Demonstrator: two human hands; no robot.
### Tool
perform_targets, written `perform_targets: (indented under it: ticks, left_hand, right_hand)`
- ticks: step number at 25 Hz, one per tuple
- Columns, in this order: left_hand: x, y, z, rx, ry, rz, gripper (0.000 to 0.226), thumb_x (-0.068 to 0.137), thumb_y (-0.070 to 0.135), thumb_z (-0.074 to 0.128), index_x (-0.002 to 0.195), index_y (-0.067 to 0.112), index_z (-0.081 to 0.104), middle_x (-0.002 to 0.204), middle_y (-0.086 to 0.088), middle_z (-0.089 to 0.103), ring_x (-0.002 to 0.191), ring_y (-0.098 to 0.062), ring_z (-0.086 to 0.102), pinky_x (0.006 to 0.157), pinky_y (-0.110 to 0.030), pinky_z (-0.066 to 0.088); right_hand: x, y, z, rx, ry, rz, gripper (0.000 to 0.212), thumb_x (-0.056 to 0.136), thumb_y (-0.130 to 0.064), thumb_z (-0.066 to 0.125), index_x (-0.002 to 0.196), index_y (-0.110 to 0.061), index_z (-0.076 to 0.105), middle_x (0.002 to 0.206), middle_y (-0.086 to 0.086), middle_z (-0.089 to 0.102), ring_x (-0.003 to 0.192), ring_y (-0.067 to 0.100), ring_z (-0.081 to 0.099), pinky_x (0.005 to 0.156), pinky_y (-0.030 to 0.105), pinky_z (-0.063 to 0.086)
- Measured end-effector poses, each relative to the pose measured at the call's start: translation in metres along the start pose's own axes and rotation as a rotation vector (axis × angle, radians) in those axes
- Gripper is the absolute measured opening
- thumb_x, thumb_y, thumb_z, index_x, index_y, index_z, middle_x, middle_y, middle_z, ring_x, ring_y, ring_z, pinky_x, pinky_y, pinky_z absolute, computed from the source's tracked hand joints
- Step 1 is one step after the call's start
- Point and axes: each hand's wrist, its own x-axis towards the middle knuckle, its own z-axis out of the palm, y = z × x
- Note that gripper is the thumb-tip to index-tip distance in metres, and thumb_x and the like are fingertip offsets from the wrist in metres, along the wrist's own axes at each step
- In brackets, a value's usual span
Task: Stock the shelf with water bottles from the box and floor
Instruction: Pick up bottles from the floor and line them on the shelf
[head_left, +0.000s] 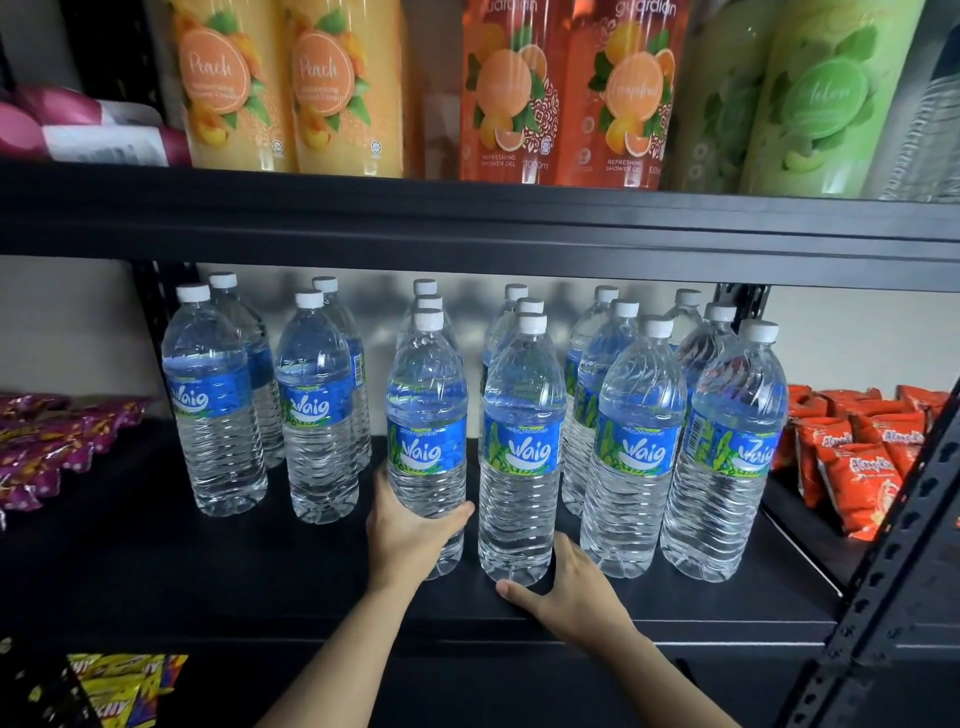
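Sixteen water bottles (521, 452), six shower gel bottles (511, 98), two hands (410, 535)

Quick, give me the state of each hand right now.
Left hand: closed around the lower part of a water bottle on the shelf.
Right hand: open, holding nothing, resting against the base of the neighbouring bottle.
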Motion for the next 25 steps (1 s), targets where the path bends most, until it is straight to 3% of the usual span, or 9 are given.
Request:
perform_targets:
  ticks: [6,10,12,15,17,19,22,25]
  left_hand:
    - [0.000,-0.009,0.001,0.030,-0.030,0.019,0.090,0.059,0.030,0.093,0.134,0.023,0.044,0.119,0.011,0.056,0.110,-0.010,0.054,0.093,-0.024,0.040]
    - [-0.028,-0.026,0.013,0.146,0.027,-0.027,0.097,0.070,0.035,0.086,0.145,0.000,0.034,0.146,-0.020,0.040,0.138,-0.034,0.036,0.114,-0.046,0.032]
    - [-0.059,-0.027,0.022,0.192,0.149,0.023,0.080,0.080,0.022,0.078,0.141,-0.006,0.035,0.142,-0.028,0.041,0.134,-0.042,0.036,0.112,-0.047,0.029]
    - [-0.116,-0.032,0.040,0.196,0.284,0.279,0.056,0.080,0.015,0.065,0.126,-0.013,0.047,0.126,-0.028,0.049,0.113,-0.045,0.046,0.100,-0.049,0.034]
    - [-0.156,-0.033,0.057,0.137,0.170,0.418,0.044,0.081,0.016,0.057,0.116,-0.010,0.052,0.112,-0.020,0.054,0.097,-0.039,0.050,0.089,-0.046,0.042]
    - [-0.193,-0.036,0.080,0.097,-0.047,0.442,0.033,0.081,0.018,0.052,0.111,0.003,0.053,0.099,-0.007,0.055,0.089,-0.028,0.051,0.083,-0.036,0.043]
    - [-0.243,-0.048,0.114,0.169,-0.339,0.357,0.029,0.079,0.006,0.062,0.106,0.013,0.056,0.093,0.006,0.051,0.086,-0.020,0.052,0.079,-0.022,0.037]
    - [-0.299,-0.067,0.147,0.324,-0.687,0.106,0.031,0.082,0.003,0.068,0.109,0.014,0.057,0.100,0.006,0.050,0.100,-0.023,0.054,0.079,-0.017,0.028]
  right_hand:
    - [-0.006,-0.003,-0.001,0.036,0.037,-0.029,0.079,0.068,-0.074,0.063,0.131,-0.031,0.042,0.129,-0.013,0.054,0.126,0.008,0.048,0.103,0.024,0.039]
    - [-0.027,0.005,-0.003,0.024,0.102,0.013,0.095,0.071,-0.073,0.063,0.146,-0.020,0.037,0.142,-0.013,0.051,0.134,0.008,0.044,0.110,0.022,0.034]
    - [-0.048,0.017,-0.008,0.051,0.118,-0.015,0.084,0.078,-0.064,0.064,0.145,-0.019,0.040,0.140,-0.014,0.052,0.133,0.005,0.044,0.111,0.017,0.031]
    - [-0.087,0.040,-0.022,0.085,0.158,-0.052,0.055,0.088,-0.045,0.062,0.136,-0.023,0.049,0.131,-0.019,0.056,0.124,-0.005,0.048,0.109,0.016,0.034]
    - [-0.113,0.061,-0.034,0.091,0.216,-0.047,0.043,0.090,-0.035,0.057,0.131,-0.025,0.053,0.127,-0.018,0.059,0.119,-0.006,0.051,0.105,0.017,0.038]
    - [-0.140,0.088,-0.046,0.054,0.250,0.007,0.035,0.091,-0.029,0.055,0.125,-0.024,0.057,0.121,-0.016,0.061,0.113,-0.003,0.055,0.100,0.016,0.041]
    - [-0.187,0.143,-0.057,0.063,0.230,0.204,0.030,0.090,-0.022,0.056,0.120,-0.026,0.060,0.113,-0.016,0.062,0.103,-0.004,0.058,0.090,0.016,0.046]
    - [-0.255,0.210,-0.062,0.051,0.193,0.421,0.028,0.089,-0.018,0.055,0.114,-0.030,0.060,0.105,-0.019,0.060,0.093,-0.011,0.055,0.082,0.009,0.043]
